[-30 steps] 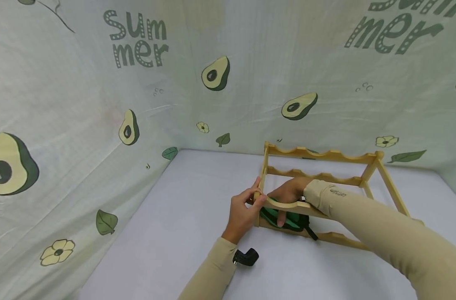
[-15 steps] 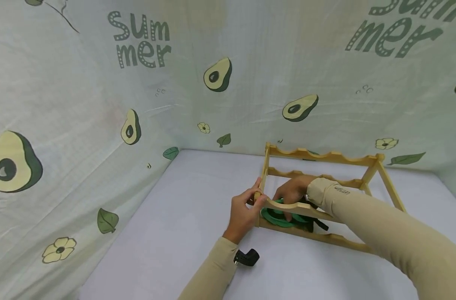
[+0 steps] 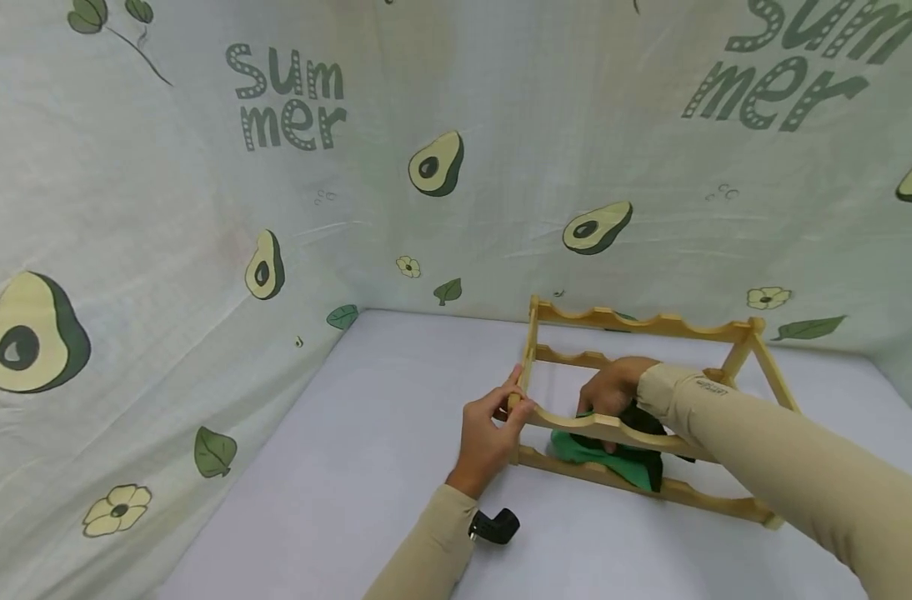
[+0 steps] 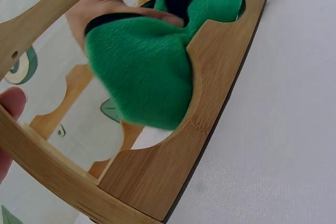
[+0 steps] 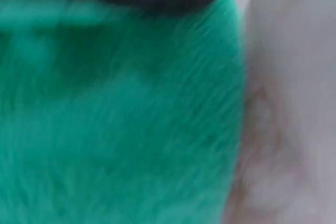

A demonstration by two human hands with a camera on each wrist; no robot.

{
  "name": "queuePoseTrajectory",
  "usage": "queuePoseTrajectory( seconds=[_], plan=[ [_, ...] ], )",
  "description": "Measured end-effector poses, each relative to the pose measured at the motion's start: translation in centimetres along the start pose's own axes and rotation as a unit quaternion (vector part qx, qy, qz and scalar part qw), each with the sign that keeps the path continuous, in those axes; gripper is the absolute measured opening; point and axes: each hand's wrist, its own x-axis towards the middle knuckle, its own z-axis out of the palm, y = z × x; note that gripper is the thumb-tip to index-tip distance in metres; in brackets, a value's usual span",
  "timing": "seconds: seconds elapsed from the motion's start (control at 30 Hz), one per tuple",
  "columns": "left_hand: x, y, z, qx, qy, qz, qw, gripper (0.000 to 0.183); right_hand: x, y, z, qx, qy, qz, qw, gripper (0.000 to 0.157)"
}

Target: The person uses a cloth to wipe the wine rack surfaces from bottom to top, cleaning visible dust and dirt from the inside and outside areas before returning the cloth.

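Observation:
A wooden wine rack (image 3: 606, 428) with scalloped rails stands on the table. My left hand (image 3: 486, 437) grips its front left corner, thumb and fingers around the wood at the upper rail's end. Reaching down behind that rail, my right hand (image 3: 612, 388) holds a green cloth (image 3: 572, 448) with black edging. In the left wrist view the plush green cloth (image 4: 142, 72) drapes against the scallops of the lower front rail (image 4: 210, 87), and the right hand (image 4: 97, 6) is partly hidden behind it. Blurred cloth (image 5: 121, 129) fills most of the right wrist view.
The rack's back rails (image 3: 651, 323) stand near the avocado-print curtain (image 3: 501, 225). White covering lies over the table (image 3: 381, 417). A black wrist-worn device (image 3: 495, 527) sticks out beside the left sleeve (image 3: 429, 537).
My right hand and the green cloth have moved to the right along the lower front rail, and the cloth now hangs over its front. The left hand keeps its grip on the corner.

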Motion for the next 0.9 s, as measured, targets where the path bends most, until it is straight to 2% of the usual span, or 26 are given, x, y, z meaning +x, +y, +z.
queuePoseTrajectory(
  seconds=[0.1,0.23,0.4,0.53,0.73,0.9],
  plan=[
    [0.1,-0.1,-0.2,0.004,0.005,0.006,1.0000,0.008,-0.4,0.5,0.0,-0.026,0.002,0.004,1.000,0.023],
    [0.3,-0.3,-0.4,0.002,0.009,0.006,0.9999,0.009,-0.9,0.9,-0.1,-0.034,0.002,0.025,0.999,0.026],
    [0.4,-0.2,-0.5,-0.001,0.013,0.003,0.9999,0.010,-1.9,1.5,0.3,-0.013,0.000,0.047,0.999,0.027],
    [0.3,-0.1,-0.8,0.000,0.010,-0.004,0.9999,0.009,-2.5,1.8,1.0,-0.008,0.011,0.047,0.999,0.027],
    [0.6,0.0,-1.0,0.003,0.008,0.009,0.9999,0.008,-3.2,2.4,1.6,0.018,-0.001,0.045,0.999,0.024],
    [0.6,0.2,-1.0,-0.003,0.001,0.017,0.9999,0.006,-4.1,3.1,3.2,0.061,0.028,0.054,0.996,0.022]
  ],
)
